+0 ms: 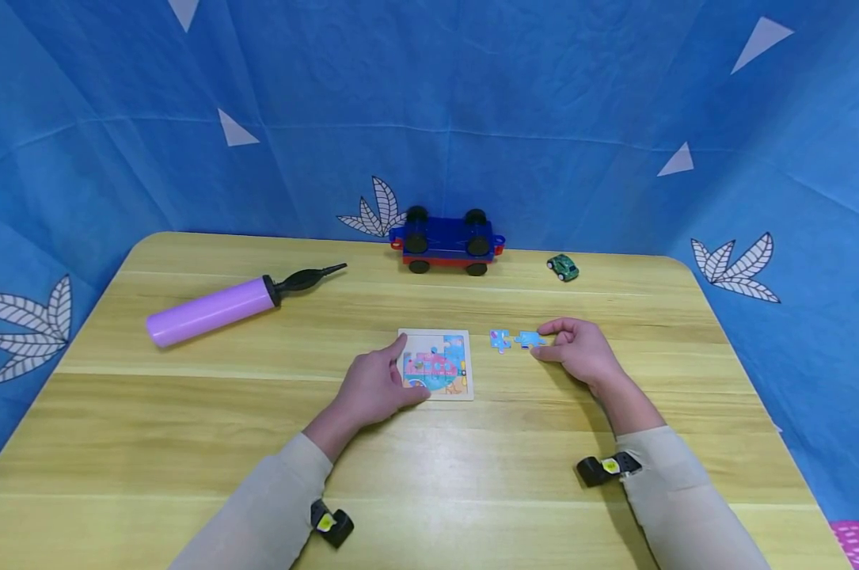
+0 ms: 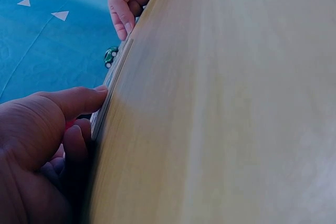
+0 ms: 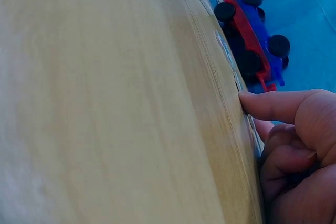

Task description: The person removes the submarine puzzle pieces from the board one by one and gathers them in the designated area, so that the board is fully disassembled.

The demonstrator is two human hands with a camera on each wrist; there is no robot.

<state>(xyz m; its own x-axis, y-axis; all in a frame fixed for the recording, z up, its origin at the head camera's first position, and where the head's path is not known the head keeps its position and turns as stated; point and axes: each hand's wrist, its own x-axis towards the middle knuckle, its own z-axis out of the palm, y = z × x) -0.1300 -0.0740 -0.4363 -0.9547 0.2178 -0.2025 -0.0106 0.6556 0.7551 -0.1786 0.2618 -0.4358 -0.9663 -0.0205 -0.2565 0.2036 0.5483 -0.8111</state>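
Observation:
A square jigsaw board (image 1: 470, 372) with a pale rim lies on the table, partly filled with pink, blue and sandy pieces; its upper left part is bare. My left hand (image 1: 375, 385) grips the board's left side, thumb at the lower edge and index finger by the upper left corner. To the right of the board, my right hand (image 1: 582, 351) pinches a blue jigsaw piece (image 1: 528, 340) between thumb and index finger, low at the tabletop. Just left of it lies another blue piece (image 1: 499, 340). Both wrist views see the board and pieces almost edge-on.
Behind the board, a blue and red toy wagon (image 1: 446, 241) lies on its side near the table's back edge. A small green toy car (image 1: 563, 267) stands to its right. At the left lies a purple hand pump (image 1: 211, 312) with a black nozzle.

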